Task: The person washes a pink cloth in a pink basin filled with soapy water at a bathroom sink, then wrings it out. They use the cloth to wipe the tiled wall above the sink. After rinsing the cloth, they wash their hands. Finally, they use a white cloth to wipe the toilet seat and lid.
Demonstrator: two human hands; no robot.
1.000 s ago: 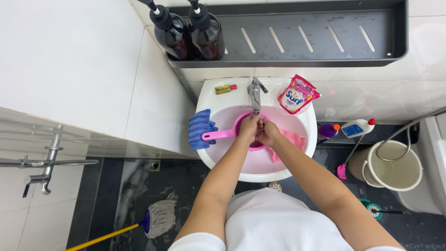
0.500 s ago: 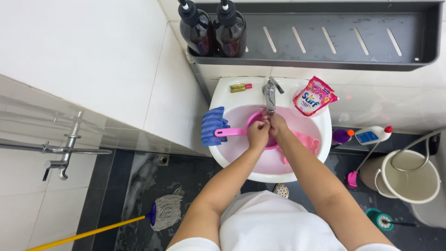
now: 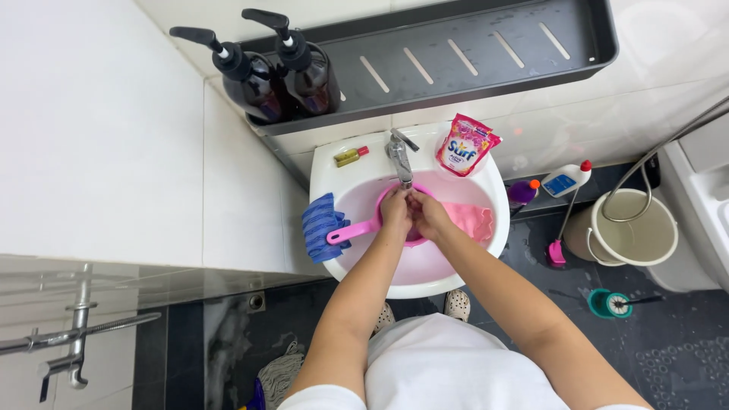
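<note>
My left hand (image 3: 396, 210) and my right hand (image 3: 427, 214) are pressed together under the chrome tap (image 3: 399, 156), over a pink scoop (image 3: 357, 228) that lies in the white sink (image 3: 334, 171). Their fingers are curled against each other; whether they hold anything is hidden. A pink cloth (image 3: 469, 220) lies in the basin just right of my right hand. A blue striped cloth (image 3: 319, 225) hangs over the sink's left rim beside the scoop's handle.
A pink detergent pouch (image 3: 465, 145) and a small yellow tube (image 3: 349, 156) stand on the sink's back rim. Two dark pump bottles (image 3: 277, 76) sit on a grey wall shelf (image 3: 486, 53). A cream bucket (image 3: 629, 226), spray bottle (image 3: 566, 180) and brushes stand on the floor at right.
The view has shifted slightly; my hands stay together under the tap, rubbing against each other over the pink scoop.
</note>
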